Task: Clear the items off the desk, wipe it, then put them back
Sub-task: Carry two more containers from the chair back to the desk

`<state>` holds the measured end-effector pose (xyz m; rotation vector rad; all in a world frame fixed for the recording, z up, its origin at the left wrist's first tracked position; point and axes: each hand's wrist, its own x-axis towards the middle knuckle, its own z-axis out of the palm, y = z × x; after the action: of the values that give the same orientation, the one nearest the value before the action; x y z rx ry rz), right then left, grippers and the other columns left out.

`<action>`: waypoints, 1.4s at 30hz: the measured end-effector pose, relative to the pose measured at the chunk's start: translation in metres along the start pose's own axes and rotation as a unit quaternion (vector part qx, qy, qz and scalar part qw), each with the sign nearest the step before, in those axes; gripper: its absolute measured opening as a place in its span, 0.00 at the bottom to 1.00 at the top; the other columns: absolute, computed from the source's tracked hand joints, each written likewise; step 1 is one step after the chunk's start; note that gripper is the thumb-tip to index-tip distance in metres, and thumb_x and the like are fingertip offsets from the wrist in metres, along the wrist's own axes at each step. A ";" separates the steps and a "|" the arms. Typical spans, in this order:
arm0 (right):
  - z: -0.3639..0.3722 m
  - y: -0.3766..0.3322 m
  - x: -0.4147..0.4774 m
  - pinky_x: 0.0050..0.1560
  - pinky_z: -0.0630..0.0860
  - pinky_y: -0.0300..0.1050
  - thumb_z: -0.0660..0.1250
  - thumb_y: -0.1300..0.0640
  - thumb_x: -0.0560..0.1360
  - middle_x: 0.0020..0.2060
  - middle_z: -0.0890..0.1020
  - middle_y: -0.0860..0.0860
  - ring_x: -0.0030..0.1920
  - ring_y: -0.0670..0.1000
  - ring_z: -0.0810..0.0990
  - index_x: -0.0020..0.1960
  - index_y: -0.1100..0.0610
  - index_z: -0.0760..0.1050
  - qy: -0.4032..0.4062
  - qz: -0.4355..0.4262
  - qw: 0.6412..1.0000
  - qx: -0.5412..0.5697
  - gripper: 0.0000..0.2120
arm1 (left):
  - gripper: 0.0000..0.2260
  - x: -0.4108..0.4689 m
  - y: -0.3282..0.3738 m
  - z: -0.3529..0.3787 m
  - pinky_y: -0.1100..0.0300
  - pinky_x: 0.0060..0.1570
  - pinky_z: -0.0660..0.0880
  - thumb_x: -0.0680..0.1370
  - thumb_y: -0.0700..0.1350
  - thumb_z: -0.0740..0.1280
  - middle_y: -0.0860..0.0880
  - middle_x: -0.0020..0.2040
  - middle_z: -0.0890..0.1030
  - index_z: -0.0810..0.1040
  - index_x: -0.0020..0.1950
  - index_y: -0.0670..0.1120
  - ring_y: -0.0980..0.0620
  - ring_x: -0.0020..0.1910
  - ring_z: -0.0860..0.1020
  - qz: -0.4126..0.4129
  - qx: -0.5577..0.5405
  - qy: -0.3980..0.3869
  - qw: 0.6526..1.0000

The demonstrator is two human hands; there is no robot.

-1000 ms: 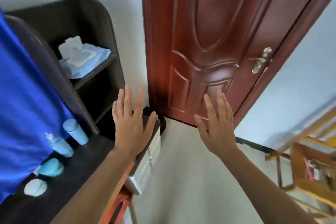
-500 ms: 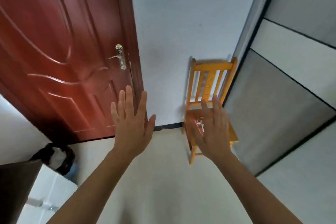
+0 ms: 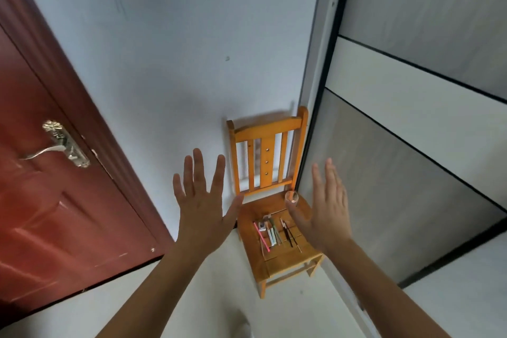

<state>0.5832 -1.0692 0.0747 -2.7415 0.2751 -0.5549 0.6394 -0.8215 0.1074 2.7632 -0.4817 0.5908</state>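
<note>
We are holding left hand point(image 3: 204, 218) and right hand point(image 3: 327, 217) spread, empty, before the chair point(image 3: 288, 261).
Grabbing pens point(image 3: 273, 233) may be toppling the glass point(image 3: 291, 197) at its back.

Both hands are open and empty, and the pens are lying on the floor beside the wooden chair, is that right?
Not quite. The head view shows the pens lying on the seat of the wooden chair, not beside it. The left hand and right hand are indeed open and empty.
</note>
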 end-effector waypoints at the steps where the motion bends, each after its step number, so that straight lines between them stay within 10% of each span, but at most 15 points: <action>1: 0.006 0.002 0.021 0.78 0.46 0.58 0.51 0.25 0.76 0.77 0.28 0.43 0.80 0.51 0.38 0.80 0.43 0.31 -0.005 0.000 1.000 -0.001 0.44 | 0.35 0.021 -0.002 0.010 0.31 0.72 0.54 0.79 0.68 0.47 0.42 0.81 0.42 0.49 0.82 0.51 0.39 0.80 0.44 -0.002 -0.003 -0.006 1.000; 10: 0.036 0.047 0.159 0.78 0.43 0.56 0.50 0.25 0.76 0.79 0.37 0.46 0.79 0.49 0.36 0.77 0.39 0.27 -0.051 0.027 0.998 -0.007 0.43 | 0.36 0.174 0.004 0.076 0.32 0.74 0.51 0.79 0.65 0.54 0.42 0.82 0.43 0.50 0.81 0.50 0.39 0.80 0.43 0.017 -0.005 -0.015 1.000; 18: 0.074 0.100 0.247 0.79 0.53 0.57 0.57 0.31 0.78 0.82 0.50 0.55 0.81 0.57 0.49 0.82 0.50 0.44 -0.085 -0.046 0.995 0.022 0.43 | 0.35 0.212 0.037 0.145 0.33 0.74 0.49 0.79 0.64 0.55 0.44 0.82 0.42 0.46 0.81 0.53 0.41 0.80 0.42 -0.034 0.005 -0.056 0.998; 24: 0.119 0.138 0.297 0.81 0.49 0.55 0.50 0.27 0.75 0.82 0.40 0.50 0.81 0.52 0.40 0.77 0.41 0.28 -0.150 -0.081 0.984 0.045 0.43 | 0.33 0.215 0.053 0.203 0.34 0.75 0.48 0.79 0.67 0.47 0.45 0.81 0.39 0.46 0.81 0.54 0.43 0.80 0.38 -0.107 0.000 -0.114 0.988; 42: 0.465 0.277 0.203 0.74 0.67 0.62 0.61 0.29 0.75 0.81 0.55 0.53 0.79 0.59 0.59 0.81 0.47 0.45 -0.248 0.049 0.967 0.038 0.45 | 0.33 0.084 -0.006 0.552 0.48 0.74 0.42 0.80 0.66 0.51 0.55 0.80 0.39 0.43 0.80 0.57 0.49 0.80 0.38 -0.206 -0.046 -0.309 0.927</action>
<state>0.9221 -1.2466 -0.3586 -2.6630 0.2532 0.1514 0.9040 -1.0207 -0.3425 2.7877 -0.0279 -0.4041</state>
